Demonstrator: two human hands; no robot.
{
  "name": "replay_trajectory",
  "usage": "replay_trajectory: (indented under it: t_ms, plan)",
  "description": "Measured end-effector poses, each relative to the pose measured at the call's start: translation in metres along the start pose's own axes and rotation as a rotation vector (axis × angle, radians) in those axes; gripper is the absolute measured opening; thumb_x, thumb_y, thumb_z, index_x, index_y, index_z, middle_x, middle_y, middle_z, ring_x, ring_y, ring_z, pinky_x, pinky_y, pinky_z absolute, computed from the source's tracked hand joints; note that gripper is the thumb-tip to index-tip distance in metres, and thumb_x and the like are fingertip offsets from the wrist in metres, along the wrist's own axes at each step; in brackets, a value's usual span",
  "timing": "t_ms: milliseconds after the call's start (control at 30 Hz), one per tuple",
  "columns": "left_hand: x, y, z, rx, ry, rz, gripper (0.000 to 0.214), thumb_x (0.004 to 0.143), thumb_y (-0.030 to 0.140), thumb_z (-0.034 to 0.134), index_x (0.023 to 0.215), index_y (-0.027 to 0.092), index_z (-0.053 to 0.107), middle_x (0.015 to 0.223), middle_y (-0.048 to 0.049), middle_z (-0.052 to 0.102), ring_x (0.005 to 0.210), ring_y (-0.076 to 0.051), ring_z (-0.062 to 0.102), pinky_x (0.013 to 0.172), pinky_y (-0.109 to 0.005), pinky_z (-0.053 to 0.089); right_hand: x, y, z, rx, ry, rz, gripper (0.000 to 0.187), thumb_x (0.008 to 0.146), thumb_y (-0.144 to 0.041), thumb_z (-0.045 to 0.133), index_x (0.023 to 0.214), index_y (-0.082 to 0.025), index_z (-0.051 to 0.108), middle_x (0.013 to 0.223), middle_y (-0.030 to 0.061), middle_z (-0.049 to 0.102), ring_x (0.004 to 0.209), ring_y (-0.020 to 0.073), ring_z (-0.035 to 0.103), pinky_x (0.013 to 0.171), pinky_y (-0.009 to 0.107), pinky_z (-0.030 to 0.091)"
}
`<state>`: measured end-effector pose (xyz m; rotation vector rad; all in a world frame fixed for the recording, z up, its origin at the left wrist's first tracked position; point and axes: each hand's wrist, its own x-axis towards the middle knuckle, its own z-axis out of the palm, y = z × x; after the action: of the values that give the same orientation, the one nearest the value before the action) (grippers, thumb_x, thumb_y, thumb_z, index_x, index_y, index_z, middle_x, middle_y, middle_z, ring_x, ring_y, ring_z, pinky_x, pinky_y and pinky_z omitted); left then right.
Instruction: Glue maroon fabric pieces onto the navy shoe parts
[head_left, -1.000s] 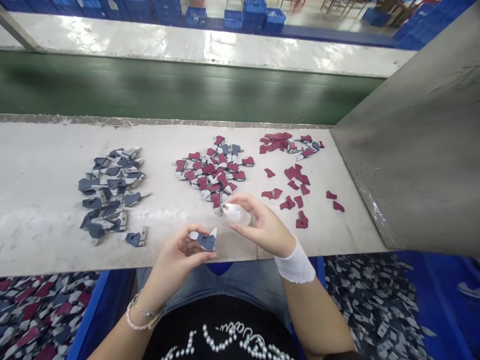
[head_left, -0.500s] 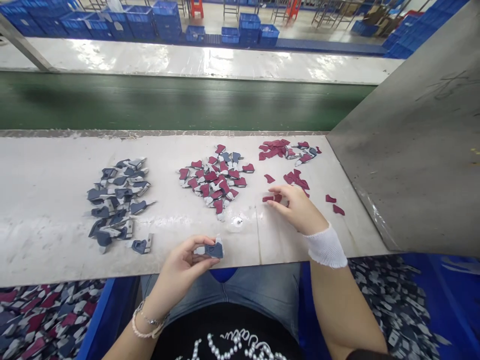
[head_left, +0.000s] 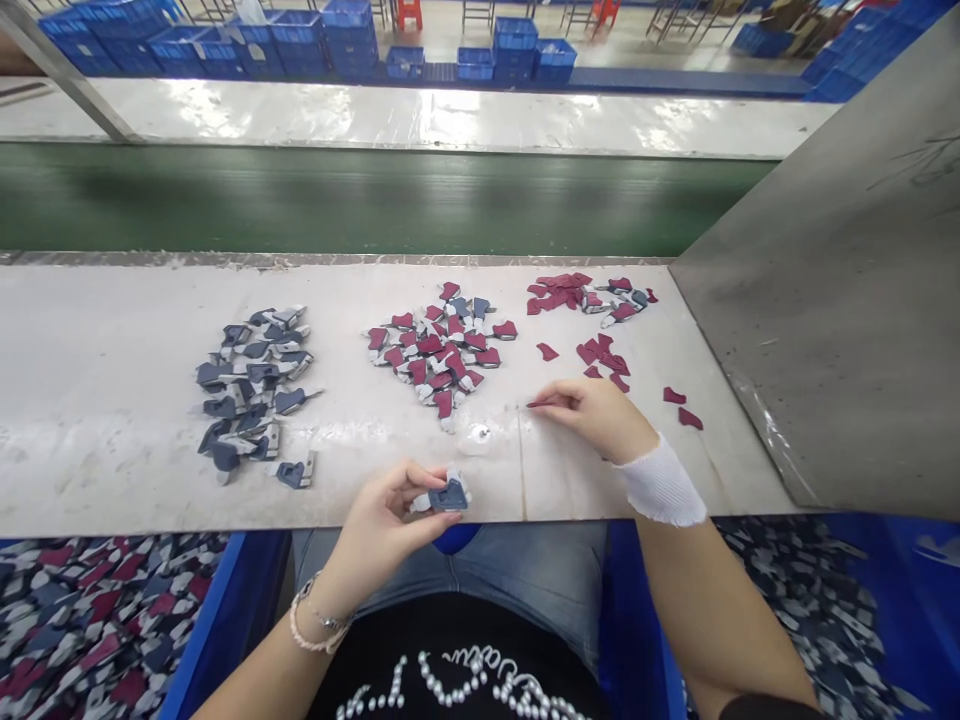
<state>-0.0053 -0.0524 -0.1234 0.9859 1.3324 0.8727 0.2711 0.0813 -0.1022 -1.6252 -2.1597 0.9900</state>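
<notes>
Near the table's front edge, my left hand (head_left: pixel 401 510) pinches a small blue-grey and white plastic part (head_left: pixel 448 493) between thumb and fingers. My right hand (head_left: pixel 592 412), with a white wrist cuff, grips a thin maroon piece (head_left: pixel 541 404) by one end, just above the table. Behind it lie loose maroon pieces (head_left: pixel 604 355) and a single maroon piece (head_left: pixel 547 351). Between and beyond my hands is a pile of parts with maroon faces (head_left: pixel 435 350). Blue-grey and white parts (head_left: pixel 255 385) lie in a group on the left.
A metal panel (head_left: pixel 840 300) rises at the right of the white table (head_left: pixel 112 400). A green belt (head_left: pixel 337 200) runs behind. Blue bins with many parts stand below, at left (head_left: pixel 202 620) and right (head_left: pixel 892 590). Blue crates (head_left: pixel 517 50) stand far off.
My right hand has picked up a maroon piece from the table and pinches it now. My left hand still holds its part, tilted slightly differently. The whole view has shifted a little.
</notes>
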Motion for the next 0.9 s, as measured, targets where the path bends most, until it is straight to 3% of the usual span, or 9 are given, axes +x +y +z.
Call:
replay_trajectory:
  t_ms: [100,167,267,367,433,533,633,733,900]
  plan:
    - [0.000,-0.002,0.006,-0.048,0.027,0.035,0.027,0.071,0.026,0.085,0.088,0.018,0.065,0.110,-0.0102,0.073,0.107,-0.026,0.072,0.091,-0.038,0.061,-0.030,-0.023,0.000,0.187,-0.048,-0.035,0.020,0.093,-0.038,0.063,0.098,-0.022,0.075,0.080,0.0035,0.076,0.071,0.0211,0.071,0.073,0.037,0.058]
    - [0.002,-0.003,0.010,-0.076,0.037,0.077,0.025,0.072,0.023,0.085,0.086,0.018,0.064,0.115,-0.0090,0.069,0.097,-0.022,0.074,0.084,-0.034,0.062,-0.049,-0.039,0.004,0.306,-0.146,-0.092,0.020,0.089,-0.039,0.069,0.099,-0.023,0.074,0.091,0.0038,0.079,0.082,0.0218,0.074,0.076,0.034,0.061]
    - [0.005,-0.003,0.013,-0.077,0.055,0.194,0.023,0.074,0.020,0.083,0.087,0.019,0.064,0.113,-0.0054,0.063,0.090,-0.017,0.071,0.077,-0.029,0.062,-0.069,-0.057,0.016,0.508,-0.289,-0.134,0.012,0.090,-0.034,0.070,0.096,-0.024,0.074,0.091,0.0021,0.079,0.083,0.0197,0.075,0.078,0.031,0.061]
    - [0.007,-0.003,0.015,-0.034,0.071,0.303,0.020,0.078,0.018,0.081,0.089,0.021,0.064,0.101,-0.0023,0.060,0.092,-0.016,0.068,0.077,-0.027,0.061,-0.078,-0.066,0.031,0.761,-0.320,-0.060,0.017,0.098,-0.027,0.059,0.114,-0.026,0.065,0.093,0.0015,0.078,0.090,0.0186,0.075,0.086,0.034,0.060]
    - [0.006,-0.005,0.016,0.009,0.074,0.340,0.019,0.081,0.018,0.079,0.092,0.022,0.064,0.100,-0.0022,0.060,0.091,-0.016,0.067,0.076,-0.027,0.061,-0.079,-0.068,0.040,0.859,-0.311,0.006,0.016,0.099,-0.029,0.059,0.115,-0.027,0.061,0.097,0.0018,0.078,0.096,0.0196,0.075,0.090,0.037,0.059]
    - [0.005,-0.008,0.017,0.114,0.115,0.417,0.019,0.082,0.019,0.078,0.094,0.022,0.064,0.102,-0.0032,0.062,0.093,-0.017,0.068,0.079,-0.030,0.061,-0.079,-0.069,0.045,0.795,-0.285,0.024,0.007,0.097,-0.032,0.063,0.094,-0.026,0.065,0.096,0.0018,0.076,0.095,0.0206,0.072,0.087,0.036,0.057]
    - [0.005,-0.011,0.018,0.191,0.167,0.499,0.019,0.082,0.019,0.079,0.093,0.021,0.064,0.101,-0.0040,0.064,0.096,-0.018,0.067,0.083,-0.032,0.061,-0.079,-0.071,0.043,0.650,-0.219,-0.004,0.008,0.090,-0.029,0.070,0.083,-0.025,0.071,0.084,0.0002,0.071,0.078,0.0183,0.064,0.071,0.032,0.053]
    - [0.005,-0.011,0.020,0.215,0.179,0.509,0.019,0.082,0.019,0.078,0.095,0.021,0.064,0.101,-0.0051,0.066,0.095,-0.019,0.069,0.083,-0.033,0.061,-0.078,-0.074,0.044,0.650,-0.207,0.030,0.010,0.088,-0.029,0.071,0.080,-0.024,0.071,0.077,-0.0003,0.069,0.069,0.0169,0.059,0.064,0.031,0.049]
    - [0.001,-0.007,0.022,0.257,0.167,0.545,0.019,0.082,0.017,0.078,0.095,0.021,0.064,0.101,-0.0050,0.067,0.091,-0.019,0.070,0.079,-0.032,0.062,-0.076,-0.076,0.051,0.791,-0.214,0.100,0.012,0.092,-0.033,0.069,0.086,-0.023,0.068,0.079,0.0000,0.072,0.075,0.0169,0.067,0.071,0.030,0.054]
